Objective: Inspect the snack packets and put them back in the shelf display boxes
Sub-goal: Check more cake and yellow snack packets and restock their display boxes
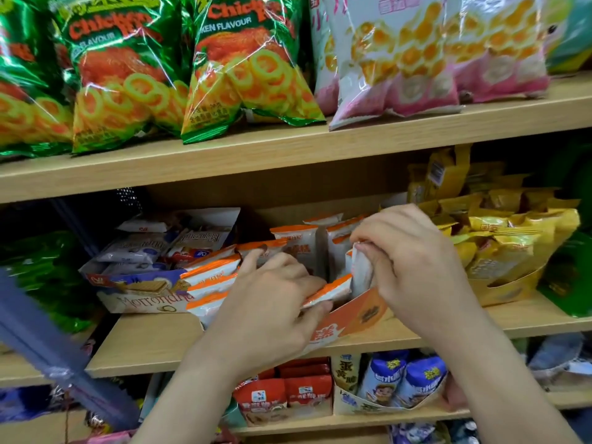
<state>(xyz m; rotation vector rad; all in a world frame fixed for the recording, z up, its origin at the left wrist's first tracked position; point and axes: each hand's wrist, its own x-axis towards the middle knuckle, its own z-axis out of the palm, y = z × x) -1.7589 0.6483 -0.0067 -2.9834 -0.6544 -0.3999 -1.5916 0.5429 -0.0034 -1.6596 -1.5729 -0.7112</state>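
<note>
Two hands in the orange display box [358,315] now. The right hand [407,261] has its fingertips pinched on one white packet [362,267], held upright at the box's front corner. The left hand [272,302] grips one orange-and-white packet [330,291] between thumb and fingers, lying flat and just beside the other. Left of that hand, at least three more packets sit stacked [209,280]. Beyond the fingers, at least three stand upright [294,241]. One wafer box [144,299] sits further left, and one yellow box [506,283] is right of the right hand.
</note>
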